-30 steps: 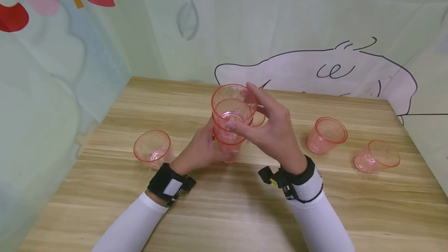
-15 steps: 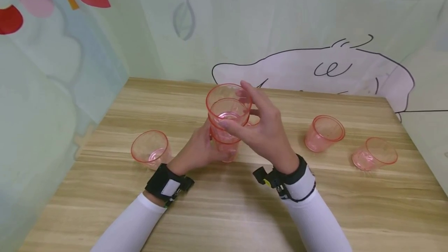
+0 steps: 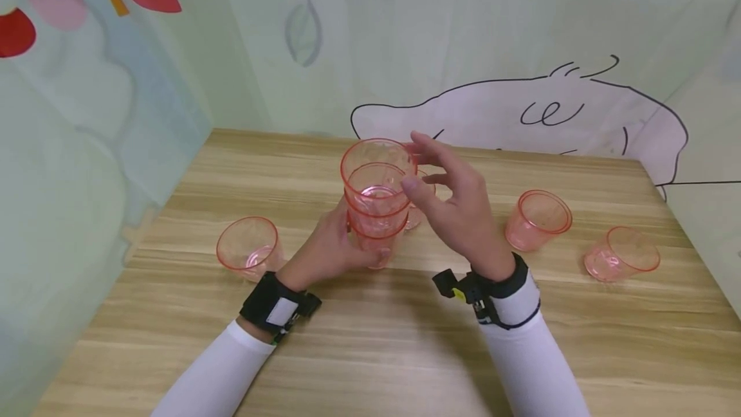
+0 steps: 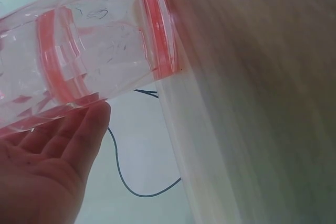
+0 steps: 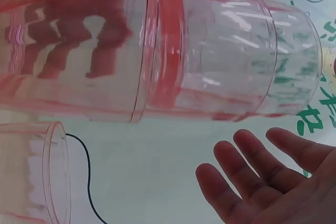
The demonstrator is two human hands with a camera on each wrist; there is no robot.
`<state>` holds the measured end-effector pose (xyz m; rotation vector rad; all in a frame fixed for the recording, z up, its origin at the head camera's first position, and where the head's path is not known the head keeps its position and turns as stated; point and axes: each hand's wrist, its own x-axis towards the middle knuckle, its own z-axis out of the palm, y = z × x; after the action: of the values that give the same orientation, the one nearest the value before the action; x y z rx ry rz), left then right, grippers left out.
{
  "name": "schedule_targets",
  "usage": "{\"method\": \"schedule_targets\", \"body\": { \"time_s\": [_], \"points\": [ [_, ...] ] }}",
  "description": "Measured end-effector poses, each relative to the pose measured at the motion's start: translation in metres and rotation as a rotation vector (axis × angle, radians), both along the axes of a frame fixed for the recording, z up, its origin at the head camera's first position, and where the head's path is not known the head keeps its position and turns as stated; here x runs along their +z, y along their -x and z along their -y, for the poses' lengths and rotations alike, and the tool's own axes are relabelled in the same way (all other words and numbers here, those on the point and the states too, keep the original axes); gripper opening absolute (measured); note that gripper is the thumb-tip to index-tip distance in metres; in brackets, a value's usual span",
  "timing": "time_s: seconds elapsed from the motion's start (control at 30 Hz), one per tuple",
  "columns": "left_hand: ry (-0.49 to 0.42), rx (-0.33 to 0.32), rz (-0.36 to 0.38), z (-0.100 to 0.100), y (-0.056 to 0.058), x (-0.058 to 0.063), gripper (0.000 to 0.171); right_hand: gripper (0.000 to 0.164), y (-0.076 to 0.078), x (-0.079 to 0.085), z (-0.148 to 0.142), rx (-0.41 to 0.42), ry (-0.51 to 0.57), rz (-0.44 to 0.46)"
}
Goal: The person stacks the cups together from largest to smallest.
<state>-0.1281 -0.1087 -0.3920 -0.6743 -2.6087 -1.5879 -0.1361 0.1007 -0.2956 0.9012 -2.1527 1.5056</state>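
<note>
A stack of clear pinkish-red plastic cups [image 3: 370,208] stands mouth up near the middle of the table, one cup set into another. My left hand [image 3: 332,243] grips its lower cup from the left side, thumb across the front. In the left wrist view, that hand's fingers [image 4: 86,135] lie against the cup wall. To the right of the stack is my right hand [image 3: 463,211], thumb and fingers spread around nothing. The right wrist view shows its fingers [image 5: 252,171] apart from the cups. Another pink cup [image 3: 413,217] stands just behind the stack, partly hidden.
One pink cup [image 3: 249,250] is on the left of the wooden table [image 3: 370,352]. Over on the right are a pink cup [image 3: 535,227] with a double rim and another pink cup [image 3: 619,256]. A printed cloth backdrop [image 3: 463,31] rises along the table's back edge.
My right hand has let go of the upper cup and drawn a little to the right, its fingers spreading. The left hand keeps its grip on the stack.
</note>
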Motion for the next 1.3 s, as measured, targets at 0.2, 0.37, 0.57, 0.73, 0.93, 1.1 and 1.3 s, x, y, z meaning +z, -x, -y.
{"method": "schedule_targets", "body": {
  "time_s": [0.2, 0.37, 0.57, 0.73, 0.93, 1.1, 1.3],
  "points": [
    [0.002, 0.000, -0.011, -0.001, 0.000, 0.000, 0.082, 0.045, 0.005, -0.001, -0.008, -0.021, 0.007, -0.019],
    [0.006, 0.000, -0.017, -0.001, 0.000, 0.000, 0.083, 0.043, 0.007, -0.003, -0.010, -0.021, 0.010, -0.008],
    [0.008, 0.004, -0.014, -0.001, -0.001, 0.000, 0.083, 0.039, -0.008, 0.017, -0.006, -0.032, -0.019, 0.019],
    [0.012, 0.002, -0.024, -0.001, 0.000, 0.000, 0.080, 0.039, 0.005, 0.002, -0.012, -0.049, -0.034, 0.021],
    [0.013, -0.001, -0.020, -0.001, 0.000, 0.000, 0.081, 0.039, 0.014, -0.008, -0.016, -0.064, -0.036, 0.039],
    [0.020, 0.001, -0.016, -0.001, 0.000, 0.000, 0.083, 0.037, 0.015, -0.009, -0.016, -0.075, -0.034, 0.040],
    [0.027, 0.005, -0.017, -0.001, 0.000, 0.000, 0.083, 0.039, 0.010, -0.004, -0.015, -0.095, -0.053, 0.071]
  ]
}}
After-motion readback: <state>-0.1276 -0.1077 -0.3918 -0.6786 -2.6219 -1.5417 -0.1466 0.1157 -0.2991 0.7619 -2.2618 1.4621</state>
